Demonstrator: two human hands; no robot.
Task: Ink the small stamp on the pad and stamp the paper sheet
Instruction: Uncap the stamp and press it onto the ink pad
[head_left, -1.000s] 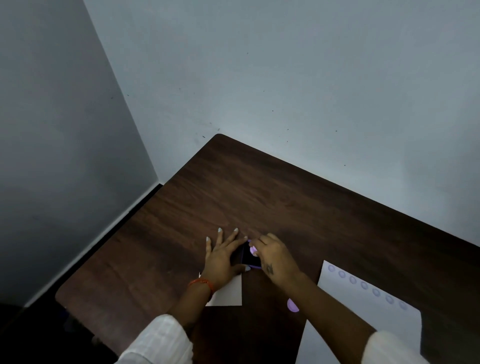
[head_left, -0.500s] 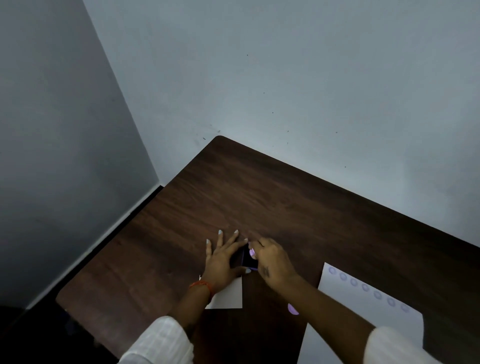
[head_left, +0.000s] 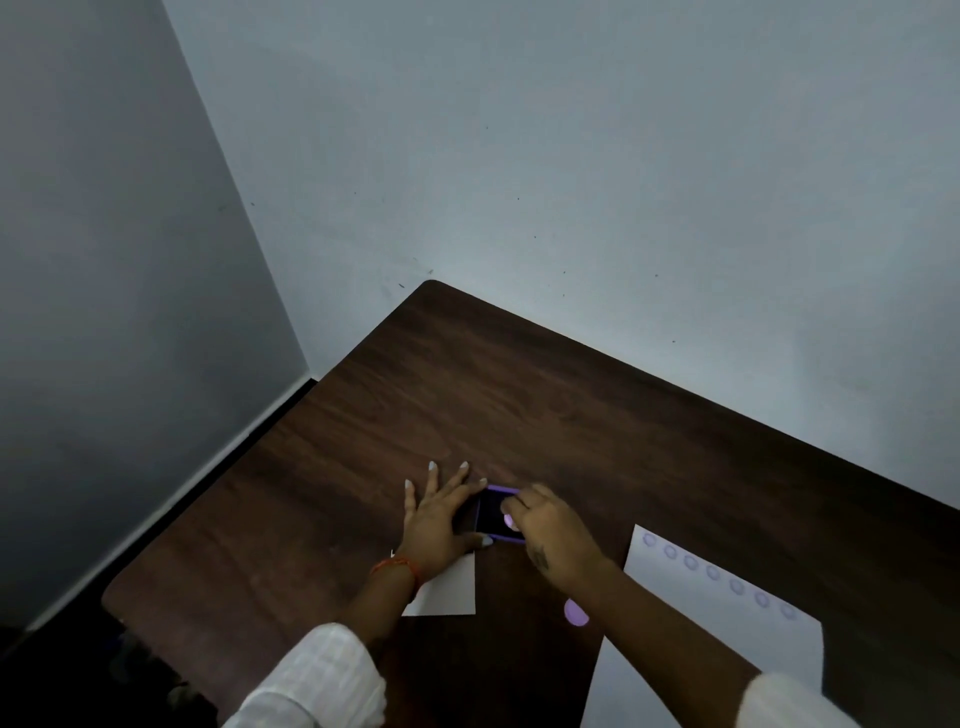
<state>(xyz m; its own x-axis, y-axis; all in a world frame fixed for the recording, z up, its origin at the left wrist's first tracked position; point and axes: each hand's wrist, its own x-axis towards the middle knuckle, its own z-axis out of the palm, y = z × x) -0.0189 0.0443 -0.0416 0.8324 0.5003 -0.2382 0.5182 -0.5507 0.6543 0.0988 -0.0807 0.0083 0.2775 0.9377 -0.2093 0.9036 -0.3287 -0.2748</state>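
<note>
A dark ink pad (head_left: 491, 514) with a purple rim lies on the brown table (head_left: 571, 415). My left hand (head_left: 439, 519) rests flat beside it, fingers spread, thumb and forefinger against the pad's left side. My right hand (head_left: 550, 535) holds a small lilac stamp (head_left: 510, 521) pressed down on the pad's dark surface. The white paper sheet (head_left: 727, 623) lies to the right, with a row of several faint purple prints (head_left: 714, 571) along its top edge.
A small white paper square (head_left: 449, 590) lies under my left wrist. A lilac round piece (head_left: 575, 614) sits on the table below my right forearm. Walls close in behind and to the left; the table's left edge drops to a dark floor.
The right hand has shifted slightly down over the pad, and more of the pad's purple rim shows. The left hand has stayed in place.
</note>
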